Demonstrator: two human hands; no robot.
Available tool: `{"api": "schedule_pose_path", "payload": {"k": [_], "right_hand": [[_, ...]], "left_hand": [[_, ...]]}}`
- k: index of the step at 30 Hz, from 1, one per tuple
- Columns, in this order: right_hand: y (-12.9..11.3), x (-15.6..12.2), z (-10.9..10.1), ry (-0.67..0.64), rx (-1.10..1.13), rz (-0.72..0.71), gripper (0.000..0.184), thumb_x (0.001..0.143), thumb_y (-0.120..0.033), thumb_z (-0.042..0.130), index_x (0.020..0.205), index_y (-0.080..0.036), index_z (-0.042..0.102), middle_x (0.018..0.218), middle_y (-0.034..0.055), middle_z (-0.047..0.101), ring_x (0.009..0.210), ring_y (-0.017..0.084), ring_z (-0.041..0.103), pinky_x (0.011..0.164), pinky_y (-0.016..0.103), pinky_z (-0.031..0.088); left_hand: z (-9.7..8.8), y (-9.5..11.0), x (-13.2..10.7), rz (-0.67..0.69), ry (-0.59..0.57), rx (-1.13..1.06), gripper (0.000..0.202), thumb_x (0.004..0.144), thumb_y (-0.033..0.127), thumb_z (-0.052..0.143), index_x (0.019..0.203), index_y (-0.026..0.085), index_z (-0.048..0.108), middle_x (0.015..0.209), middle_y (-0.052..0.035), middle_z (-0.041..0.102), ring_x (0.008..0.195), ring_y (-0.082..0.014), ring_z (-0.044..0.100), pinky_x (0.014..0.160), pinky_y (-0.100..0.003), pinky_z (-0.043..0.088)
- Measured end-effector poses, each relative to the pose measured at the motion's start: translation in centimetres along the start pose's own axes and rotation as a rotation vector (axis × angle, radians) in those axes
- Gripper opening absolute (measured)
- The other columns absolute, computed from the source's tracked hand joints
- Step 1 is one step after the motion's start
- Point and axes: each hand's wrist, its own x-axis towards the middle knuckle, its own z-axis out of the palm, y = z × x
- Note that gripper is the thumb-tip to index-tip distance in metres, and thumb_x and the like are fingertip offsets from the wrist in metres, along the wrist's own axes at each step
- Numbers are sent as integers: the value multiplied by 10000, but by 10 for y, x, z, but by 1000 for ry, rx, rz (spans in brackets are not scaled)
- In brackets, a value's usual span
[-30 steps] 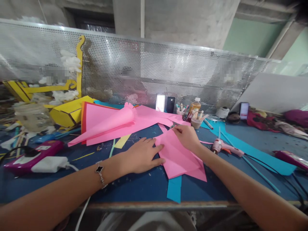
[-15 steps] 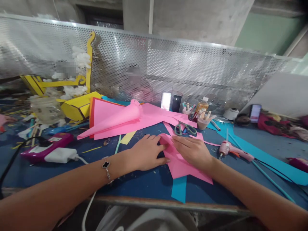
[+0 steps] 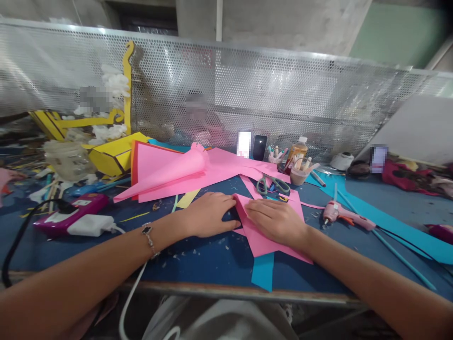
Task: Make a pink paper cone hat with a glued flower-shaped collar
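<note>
A piece of pink paper (image 3: 260, 243) with a raised fold along its upper left lies on the table in front of me. My right hand (image 3: 276, 221) rests flat on it, fingers together and stretched out to the left. At the paper's left edge is my left hand (image 3: 212, 215), its fingertips touching the fold's upper end and its thumb apart below. A blue paper strip (image 3: 263, 271) pokes out under the pink paper towards me. Just beyond my right hand lie scissors (image 3: 272, 184) with dark green handles, partly over pink scraps.
A pink glue gun (image 3: 345, 215) with a cord lies at right, near a long blue sheet (image 3: 392, 226). Large pink sheets (image 3: 170, 167) spread behind my left hand. A purple power strip (image 3: 76, 215) with a white plug sits at left. Cups of pens (image 3: 300, 172) and phones stand behind.
My right hand has slid slightly left across the pink paper, uncovering more of its far right part. My left hand has shifted a little left, its thumb drawn back from the paper.
</note>
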Motion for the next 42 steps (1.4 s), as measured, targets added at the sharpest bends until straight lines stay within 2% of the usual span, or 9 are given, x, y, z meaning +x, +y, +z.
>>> {"api": "schedule_pose_path", "payload": {"k": [6, 10, 13, 16, 18, 21, 24, 33, 42], "right_hand": [[-1, 2, 1, 0, 45, -8, 218, 1013, -98, 519, 988, -153, 729, 996, 103, 812, 966, 228, 783, 918, 358, 644], [-1, 2, 0, -39, 68, 14, 230, 1020, -111, 496, 999, -158, 720, 1028, 105, 809, 973, 222, 777, 913, 352, 641], [0, 1, 1, -42, 93, 49, 229, 1022, -119, 484, 1016, -163, 709, 1044, 113, 805, 955, 214, 777, 876, 353, 648], [0, -1, 4, -7, 111, 75, 179, 1018, -121, 517, 1012, -162, 692, 1033, 112, 805, 924, 212, 779, 839, 344, 652], [0, -1, 5, 6, 112, 87, 170, 1020, -120, 522, 1005, -167, 684, 1026, 106, 807, 915, 209, 779, 829, 338, 650], [0, -1, 5, 9, 113, 95, 179, 1022, -117, 511, 995, -170, 681, 1019, 103, 806, 912, 209, 778, 803, 332, 649], [-1, -1, 4, -4, 116, 98, 197, 1028, -123, 496, 997, -181, 682, 1036, 100, 805, 924, 206, 776, 806, 331, 645], [0, 0, 2, -35, 111, 52, 187, 1027, -137, 513, 995, -175, 693, 1045, 92, 807, 943, 205, 773, 871, 343, 647], [-3, 6, 0, -119, 80, -18, 238, 1038, -120, 486, 967, -168, 708, 1025, 89, 814, 937, 209, 774, 873, 350, 635]], "left_hand": [[-7, -16, 7, -131, -24, -137, 385, 993, 477, 498, 1252, 264, 688, 1257, -77, 740, 1142, -302, 688, 964, -435, 526], [3, -29, 20, -203, 135, -331, 271, 942, 282, 556, 1137, 197, 724, 1161, -71, 782, 1055, -237, 728, 935, -357, 550], [12, -37, 34, -228, 219, -351, 312, 917, 222, 579, 1190, 153, 715, 1156, -103, 788, 1012, -225, 742, 906, -345, 565], [14, -46, 47, -150, 190, -308, 253, 881, 171, 600, 1052, 173, 786, 1113, -82, 805, 996, -216, 742, 914, -327, 551], [12, -53, 55, -73, 153, -274, 239, 841, 135, 620, 972, 190, 812, 1027, -59, 819, 930, -205, 745, 864, -307, 547], [8, -63, 63, 46, 109, -216, 231, 805, 113, 645, 919, 206, 823, 941, -38, 819, 859, -191, 736, 797, -287, 528], [10, -70, 68, 137, 101, -155, 209, 799, 113, 658, 897, 208, 817, 924, -34, 810, 855, -184, 721, 802, -287, 507], [19, -67, 67, 209, 172, 31, 126, 785, 117, 643, 753, 181, 748, 790, -45, 744, 769, -195, 660, 742, -326, 456], [14, -75, 65, 334, 149, 138, 178, 862, 153, 641, 855, 226, 803, 885, -30, 782, 812, -187, 679, 751, -326, 462]]}}
